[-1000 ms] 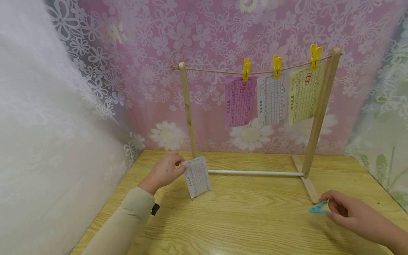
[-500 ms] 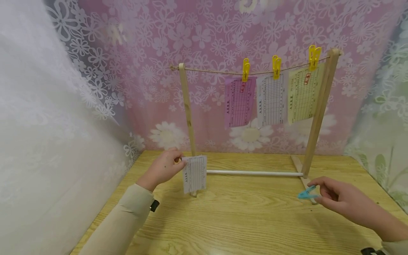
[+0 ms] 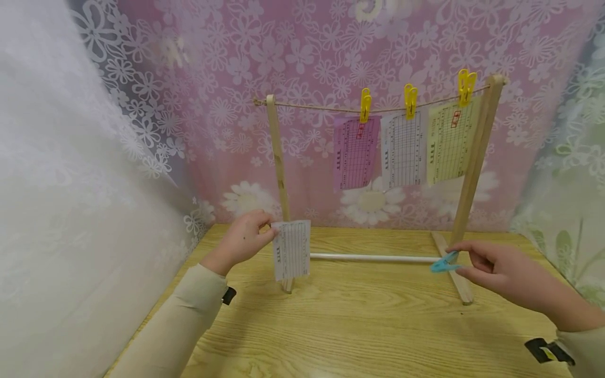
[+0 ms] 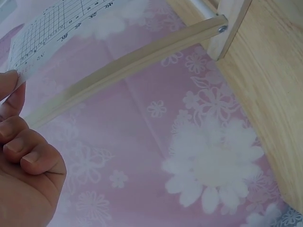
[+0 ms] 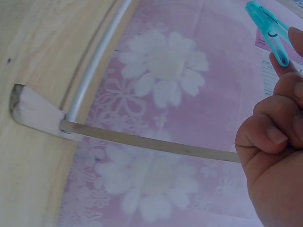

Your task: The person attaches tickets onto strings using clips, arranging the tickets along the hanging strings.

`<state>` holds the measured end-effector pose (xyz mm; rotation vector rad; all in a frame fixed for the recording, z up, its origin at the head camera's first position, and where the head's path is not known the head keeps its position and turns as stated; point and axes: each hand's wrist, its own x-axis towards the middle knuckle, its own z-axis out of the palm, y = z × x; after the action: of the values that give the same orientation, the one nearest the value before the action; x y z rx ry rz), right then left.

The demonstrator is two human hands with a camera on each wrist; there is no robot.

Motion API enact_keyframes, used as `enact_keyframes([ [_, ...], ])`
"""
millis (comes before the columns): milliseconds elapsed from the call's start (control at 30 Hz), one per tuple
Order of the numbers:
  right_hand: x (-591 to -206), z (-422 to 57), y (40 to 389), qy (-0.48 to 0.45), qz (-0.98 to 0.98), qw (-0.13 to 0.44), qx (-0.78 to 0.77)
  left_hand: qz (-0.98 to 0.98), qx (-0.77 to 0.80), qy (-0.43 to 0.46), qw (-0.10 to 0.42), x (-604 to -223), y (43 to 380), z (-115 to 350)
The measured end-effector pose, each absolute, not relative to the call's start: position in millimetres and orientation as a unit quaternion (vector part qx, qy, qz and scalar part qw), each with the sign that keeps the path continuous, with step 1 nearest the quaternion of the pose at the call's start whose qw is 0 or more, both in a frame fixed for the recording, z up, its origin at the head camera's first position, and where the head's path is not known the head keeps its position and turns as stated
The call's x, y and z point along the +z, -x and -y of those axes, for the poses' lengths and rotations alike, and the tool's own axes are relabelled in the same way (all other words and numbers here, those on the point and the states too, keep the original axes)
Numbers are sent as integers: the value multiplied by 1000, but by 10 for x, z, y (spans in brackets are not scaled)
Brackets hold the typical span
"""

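Observation:
A small white printed form (image 3: pixel 292 251) hangs upright from my left hand (image 3: pixel 243 240), which pinches its upper left corner between thumb and forefinger. In the left wrist view the same form (image 4: pixel 52 29) shows a printed grid, with the other fingers curled below it. Over on the right, my right hand (image 3: pixel 506 275) pinches a light blue clothespin (image 3: pixel 443 263) by its handles, in front of the rack's right foot. The right wrist view shows the clothespin (image 5: pixel 269 23) held between thumb and forefinger, with the remaining fingers curled.
A wooden rack carries a twine line (image 3: pixel 321 108) between its left post (image 3: pixel 278 163) and right post (image 3: pixel 477 157). Yellow clothespins (image 3: pixel 365 106) hold a purple form (image 3: pixel 355 157), a white form (image 3: pixel 403 152) and a yellow form (image 3: pixel 451 144). A white rod (image 3: pixel 368 256) joins the feet.
My left hand has risen slightly, and the white form has gone from tilted to upright. The right hand has moved up and left with the blue clothespin.

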<state>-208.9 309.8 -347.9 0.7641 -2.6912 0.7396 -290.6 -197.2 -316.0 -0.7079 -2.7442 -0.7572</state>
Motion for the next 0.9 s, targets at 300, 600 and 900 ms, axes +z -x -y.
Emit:
enact_keyframes([
  [300,-3185,-2988,2192,-280,919,170,220,927,-265,232,132,-3004,2888,1945],
  [600,-2853,-2827,2268,-314,905,198,207,918,-270,247,152,-2843,2910,1926],
  [900,-2567,-2633,2318,-324,898,231,188,928,-259,218,154,-2658,2883,1871],
])
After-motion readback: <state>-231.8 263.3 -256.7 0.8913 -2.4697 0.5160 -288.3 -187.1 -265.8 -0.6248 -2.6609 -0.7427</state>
